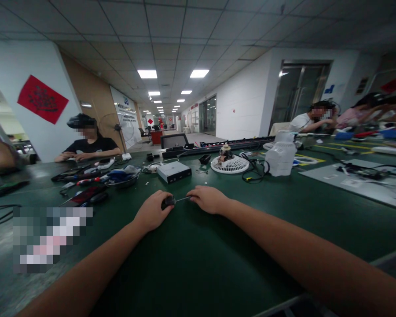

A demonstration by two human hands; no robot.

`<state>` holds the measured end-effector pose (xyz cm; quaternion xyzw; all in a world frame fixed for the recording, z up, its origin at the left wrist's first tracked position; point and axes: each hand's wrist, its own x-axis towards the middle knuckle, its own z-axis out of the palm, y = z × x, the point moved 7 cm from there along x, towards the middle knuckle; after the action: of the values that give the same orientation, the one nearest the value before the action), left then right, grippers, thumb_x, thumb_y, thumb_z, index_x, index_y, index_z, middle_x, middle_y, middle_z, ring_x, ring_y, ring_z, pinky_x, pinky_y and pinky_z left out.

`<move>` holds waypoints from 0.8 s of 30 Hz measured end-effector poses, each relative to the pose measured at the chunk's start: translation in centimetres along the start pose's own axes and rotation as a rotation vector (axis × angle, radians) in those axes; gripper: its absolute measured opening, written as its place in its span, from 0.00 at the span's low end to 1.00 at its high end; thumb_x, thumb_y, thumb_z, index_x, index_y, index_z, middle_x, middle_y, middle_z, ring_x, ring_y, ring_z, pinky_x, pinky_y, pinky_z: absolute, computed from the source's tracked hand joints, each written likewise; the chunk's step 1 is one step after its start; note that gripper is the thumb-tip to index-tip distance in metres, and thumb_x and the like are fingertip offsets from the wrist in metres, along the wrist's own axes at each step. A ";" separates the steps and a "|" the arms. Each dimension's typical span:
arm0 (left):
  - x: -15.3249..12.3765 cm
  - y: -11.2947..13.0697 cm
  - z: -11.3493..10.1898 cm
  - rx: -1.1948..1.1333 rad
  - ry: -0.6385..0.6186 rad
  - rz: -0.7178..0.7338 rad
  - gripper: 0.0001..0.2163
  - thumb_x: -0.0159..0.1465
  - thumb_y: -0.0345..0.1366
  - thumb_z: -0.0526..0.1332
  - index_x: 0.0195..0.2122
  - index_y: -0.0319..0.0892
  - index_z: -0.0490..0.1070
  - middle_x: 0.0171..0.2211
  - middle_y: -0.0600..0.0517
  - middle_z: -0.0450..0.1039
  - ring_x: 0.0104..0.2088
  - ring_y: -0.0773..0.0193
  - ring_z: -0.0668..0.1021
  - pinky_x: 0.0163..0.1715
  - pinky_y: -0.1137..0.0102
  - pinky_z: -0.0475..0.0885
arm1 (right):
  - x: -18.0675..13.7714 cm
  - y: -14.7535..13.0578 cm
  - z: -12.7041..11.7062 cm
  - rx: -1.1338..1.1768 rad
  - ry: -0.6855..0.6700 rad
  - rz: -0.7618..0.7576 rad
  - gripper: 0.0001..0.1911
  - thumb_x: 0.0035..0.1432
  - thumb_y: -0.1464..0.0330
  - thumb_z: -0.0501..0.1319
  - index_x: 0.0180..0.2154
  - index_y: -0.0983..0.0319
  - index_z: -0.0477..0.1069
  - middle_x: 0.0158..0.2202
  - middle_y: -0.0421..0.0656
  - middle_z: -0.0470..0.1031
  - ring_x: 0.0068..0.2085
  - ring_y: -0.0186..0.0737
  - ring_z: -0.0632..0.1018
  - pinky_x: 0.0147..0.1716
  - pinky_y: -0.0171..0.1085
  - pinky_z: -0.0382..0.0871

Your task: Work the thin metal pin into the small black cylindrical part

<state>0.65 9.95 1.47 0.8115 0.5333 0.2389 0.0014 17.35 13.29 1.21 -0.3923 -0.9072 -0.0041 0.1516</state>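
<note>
A screwdriver point(168, 202) with a dark handle and a thin metal shaft lies level between my hands, just over the green tabletop point(191, 264). Its handle is gripped by my left hand point(152, 211), thumb and fingers closed around it. The fingers of my right hand point(208, 199) pinch the far end of the shaft, so the tip is hidden. Just beyond my hands sits a flat box point(174, 171), light on top with a dark front face. A small black open tray point(204, 159) stands behind it to the right.
A white fan grille point(230, 164) with an exposed motor lies ahead, beside a black cable point(259, 169) and a white plastic housing point(280, 154). Left are tools and a filled bowl point(122, 177). A grey panel point(356, 180) bears wires at right. People sit across the table.
</note>
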 end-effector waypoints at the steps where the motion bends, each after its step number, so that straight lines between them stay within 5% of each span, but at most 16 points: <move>1: 0.0 0.1 -0.1 -0.007 -0.002 0.008 0.13 0.61 0.39 0.59 0.46 0.43 0.71 0.42 0.48 0.73 0.42 0.56 0.76 0.42 0.61 0.71 | 0.0 0.1 -0.2 -0.004 0.013 0.020 0.19 0.66 0.63 0.50 0.53 0.58 0.72 0.44 0.48 0.75 0.43 0.46 0.76 0.41 0.40 0.66; 14: -0.1 0.4 0.0 -0.012 -0.042 -0.015 0.13 0.62 0.41 0.58 0.47 0.45 0.69 0.43 0.48 0.72 0.42 0.56 0.76 0.40 0.62 0.72 | -0.4 -0.7 -0.9 0.017 0.010 -0.040 0.15 0.64 0.68 0.51 0.45 0.57 0.75 0.41 0.46 0.75 0.41 0.44 0.75 0.40 0.39 0.65; 20: -0.1 0.6 0.2 -0.023 -0.068 0.021 0.15 0.64 0.43 0.57 0.50 0.47 0.68 0.47 0.48 0.69 0.43 0.56 0.76 0.41 0.62 0.72 | -0.3 -0.1 -1.0 -0.053 0.047 0.076 0.17 0.65 0.67 0.50 0.48 0.57 0.74 0.41 0.48 0.75 0.42 0.46 0.74 0.40 0.40 0.64; 24: -0.2 0.5 0.2 -0.030 -0.072 0.003 0.14 0.63 0.43 0.57 0.49 0.46 0.68 0.47 0.48 0.68 0.44 0.56 0.75 0.43 0.61 0.71 | -0.4 -0.7 -1.2 -0.051 0.042 -0.010 0.16 0.64 0.68 0.51 0.46 0.57 0.75 0.40 0.47 0.75 0.41 0.45 0.74 0.39 0.39 0.64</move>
<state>1.12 9.64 1.32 0.8202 0.5280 0.2177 0.0323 17.44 12.40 2.31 -0.3914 -0.9053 -0.0364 0.1607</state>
